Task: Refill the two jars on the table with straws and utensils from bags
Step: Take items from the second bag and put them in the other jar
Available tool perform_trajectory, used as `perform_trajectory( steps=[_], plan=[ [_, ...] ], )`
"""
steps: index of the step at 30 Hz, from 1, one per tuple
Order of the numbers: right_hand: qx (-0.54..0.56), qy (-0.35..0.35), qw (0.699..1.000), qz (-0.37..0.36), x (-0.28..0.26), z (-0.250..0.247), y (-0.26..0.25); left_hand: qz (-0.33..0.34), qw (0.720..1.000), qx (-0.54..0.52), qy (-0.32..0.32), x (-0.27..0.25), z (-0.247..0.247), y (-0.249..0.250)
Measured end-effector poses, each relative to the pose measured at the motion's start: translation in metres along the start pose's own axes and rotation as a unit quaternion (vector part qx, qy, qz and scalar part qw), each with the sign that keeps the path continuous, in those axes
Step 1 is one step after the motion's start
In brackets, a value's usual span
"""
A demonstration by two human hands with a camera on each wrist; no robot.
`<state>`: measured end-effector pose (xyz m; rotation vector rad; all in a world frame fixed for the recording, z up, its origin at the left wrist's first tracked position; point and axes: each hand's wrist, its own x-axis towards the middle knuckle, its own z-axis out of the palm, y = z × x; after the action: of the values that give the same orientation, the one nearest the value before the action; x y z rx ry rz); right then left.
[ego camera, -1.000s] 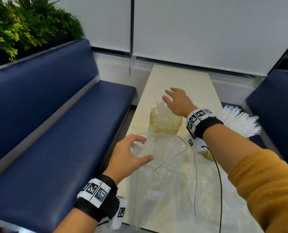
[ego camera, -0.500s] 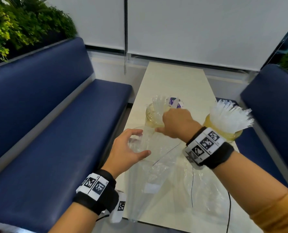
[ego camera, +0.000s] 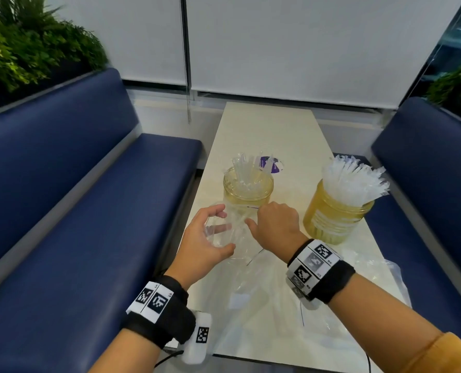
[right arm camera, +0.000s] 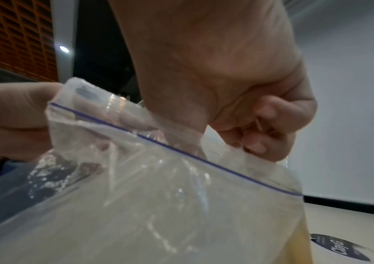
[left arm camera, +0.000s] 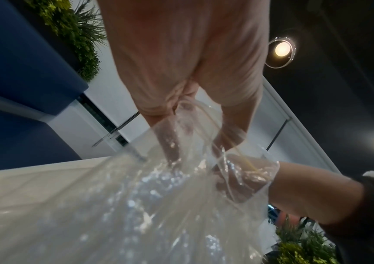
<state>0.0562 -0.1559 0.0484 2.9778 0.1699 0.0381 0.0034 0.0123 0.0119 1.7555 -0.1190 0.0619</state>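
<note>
Jars: two yellowish jars are standing on the table [ego camera: 272, 130]; the left jar [ego camera: 248, 193] is holding a few wrapped utensils [ego camera: 244, 169], the right jar [ego camera: 337, 214] is standing packed with wrapped straws [ego camera: 354, 181].
Bag: a clear zip bag [ego camera: 234, 230] with a blue seal line is lying on the near part of the table, its mouth lifted just in front of the left jar.
Left hand [ego camera: 206, 239]: fingers are curling round the bag's open mouth, gripping it.
Right hand [ego camera: 276, 223]: fingers are curling inward, pinching the opposite edge of the bag's mouth.
Second bag [ego camera: 369, 281]: lying flat near the right jar.
Benches: a blue bench [ego camera: 76, 211] is running along the left side.
</note>
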Motion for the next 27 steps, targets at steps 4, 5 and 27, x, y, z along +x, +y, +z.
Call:
perform_trajectory(
  steps=[4, 5, 27],
  plan=[
    [-0.010, -0.003, 1.000, -0.021, -0.005, 0.010, 0.001, -0.006, 1.000, -0.020, -0.007, -0.002, 0.001, 0.003],
    [-0.007, 0.002, 1.000, -0.025, -0.006, 0.012, 0.001, -0.006, 1.000, -0.023, -0.009, -0.002, 0.001, 0.003],
    [0.111, 0.114, 0.978, -0.139, -0.023, -0.081, -0.009, 0.005, 0.996, 0.079, 0.043, -0.002, 0.022, 0.016]
  ],
)
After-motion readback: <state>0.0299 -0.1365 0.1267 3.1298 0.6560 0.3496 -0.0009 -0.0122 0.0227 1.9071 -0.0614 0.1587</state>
